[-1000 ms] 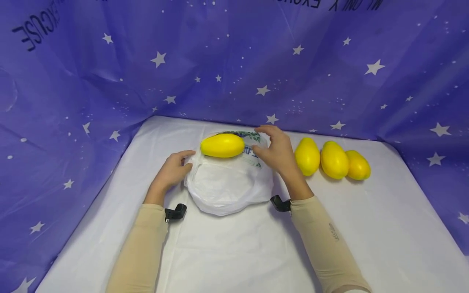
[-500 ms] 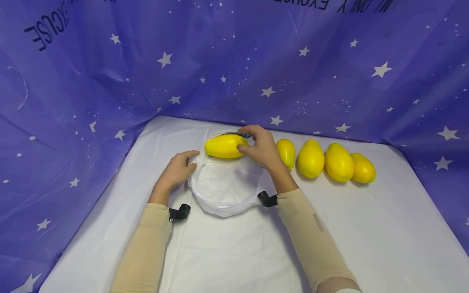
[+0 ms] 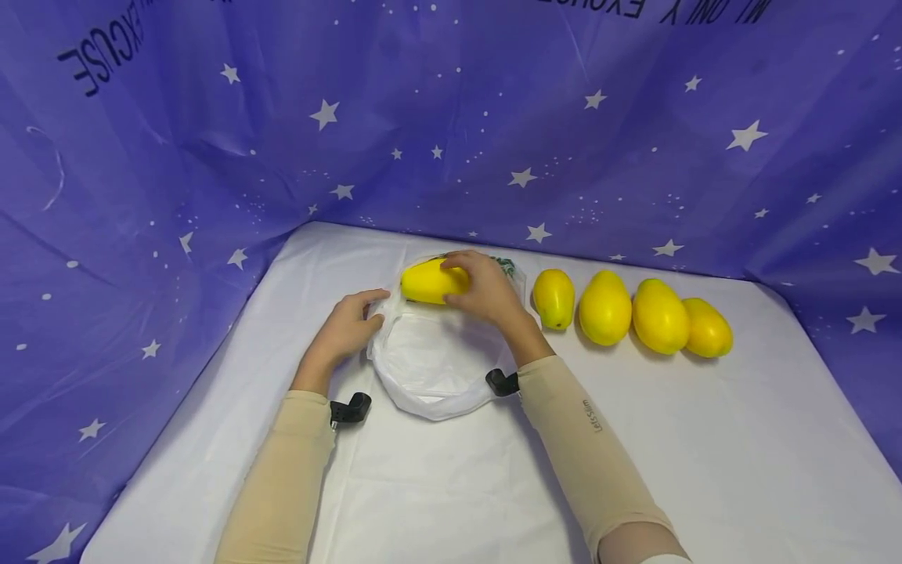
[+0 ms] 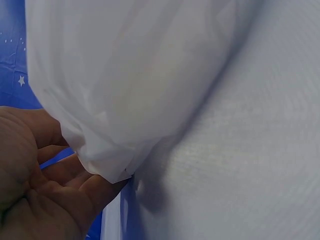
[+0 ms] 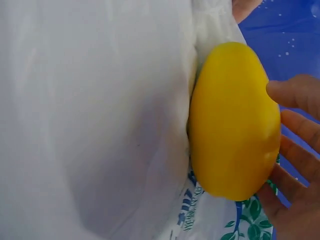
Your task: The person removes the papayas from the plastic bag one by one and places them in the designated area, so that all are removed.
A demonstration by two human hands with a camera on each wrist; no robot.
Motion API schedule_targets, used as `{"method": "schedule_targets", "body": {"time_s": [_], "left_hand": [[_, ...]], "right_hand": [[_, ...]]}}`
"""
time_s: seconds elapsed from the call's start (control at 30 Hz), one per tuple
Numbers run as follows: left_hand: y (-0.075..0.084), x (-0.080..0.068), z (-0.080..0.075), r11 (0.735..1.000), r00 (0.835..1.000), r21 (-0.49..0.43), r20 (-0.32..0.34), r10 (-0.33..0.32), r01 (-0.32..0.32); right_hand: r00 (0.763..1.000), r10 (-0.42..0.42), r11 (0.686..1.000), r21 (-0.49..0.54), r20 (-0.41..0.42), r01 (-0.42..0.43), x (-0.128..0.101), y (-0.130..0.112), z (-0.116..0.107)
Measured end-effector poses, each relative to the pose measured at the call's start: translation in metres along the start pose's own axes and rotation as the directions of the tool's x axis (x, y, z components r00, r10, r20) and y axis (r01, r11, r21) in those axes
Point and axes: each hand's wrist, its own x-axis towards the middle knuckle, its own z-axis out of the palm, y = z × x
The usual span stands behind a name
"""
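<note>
A yellow oblong fruit [image 5: 235, 122] lies sideways over the back of the mouth of a white plastic bag [image 3: 431, 407] that has green leaf print. My right hand [image 3: 482, 288] curls round the fruit's right end, thumb in front and fingers behind. At the bag's left side, my left hand [image 3: 348, 325] holds the bag's edge between thumb and fingers. In the left wrist view, white film [image 4: 125, 100] of the bag hides part of the left fingers [image 4: 75, 182]. The bag's mouth faces up in a rounded opening, its rim bunched at the front.
Several more yellow fruits stand in a row to the right, the nearest one [image 3: 553, 299] close to the bag and the far one [image 3: 708, 327] at the row's end. A white cloth [image 3: 740, 454] covers the table. A purple star-printed curtain [image 3: 423, 102] rises behind it.
My right hand has moved left from beside the bag onto the fruit and now grips it. The left hand stays at the bag's edge. The view has shifted slightly.
</note>
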Motion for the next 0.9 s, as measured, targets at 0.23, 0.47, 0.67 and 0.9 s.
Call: {"method": "schedule_targets", "body": {"time_s": [0.23,0.47,0.67,0.9], "left_hand": [[0.003,0.002,0.002,1.000,1.000,0.019,-0.007,0.014,-0.014],[0.005,0.001,0.003,1.000,1.000,0.021,-0.001,0.018,-0.018],[0.005,-0.001,0.002,0.999,1.000,0.028,0.001,0.022,-0.022],[0.002,-0.001,0.001,0.999,1.000,0.030,0.003,0.030,-0.030]], "right_hand": [[1.000,-0.022,0.999,-0.036,0.001,0.022,-0.005,0.004,0.000],[0.999,-0.029,0.998,0.057,0.027,0.027,-0.010,0.005,0.002],[0.999,-0.037,0.999,0.022,0.027,0.037,-0.015,0.001,0.004],[0.996,-0.084,0.996,0.015,0.038,0.083,-0.026,-0.008,0.005]]}}
